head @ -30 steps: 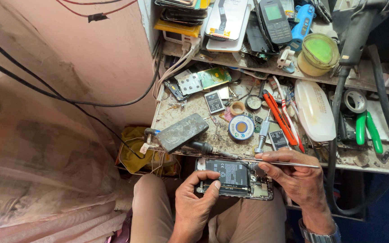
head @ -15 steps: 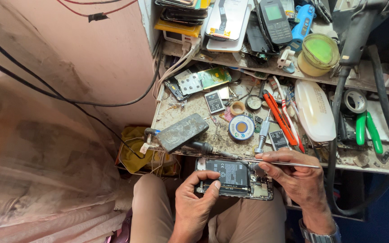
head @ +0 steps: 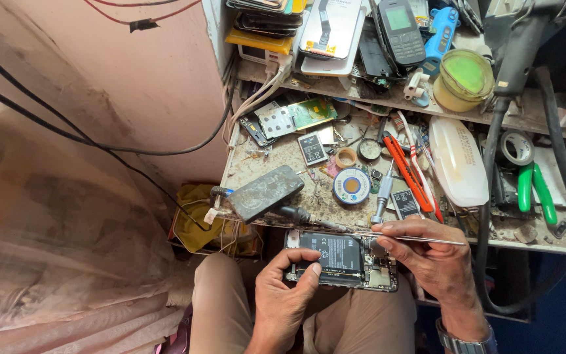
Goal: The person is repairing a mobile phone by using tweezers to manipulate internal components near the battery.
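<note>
Here the left hand (head: 289, 288) grips the opened phone (head: 340, 259) at the bench edge (head: 276, 223), right hand (head: 427, 252) pinching tweezers (head: 420, 238).

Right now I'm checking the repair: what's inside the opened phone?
Inside the opened phone a black battery and circuit parts show at its right end. The left hand covers the lower left corner.

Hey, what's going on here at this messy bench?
A seated person is working on an opened phone held over their lap at the edge of a cluttered workbench. The left hand steadies the phone, thumb on its battery. The right hand holds tweezers pointed at the phone's upper edge. A solder spool, a red cutter and green pliers lie on the bench.
</note>
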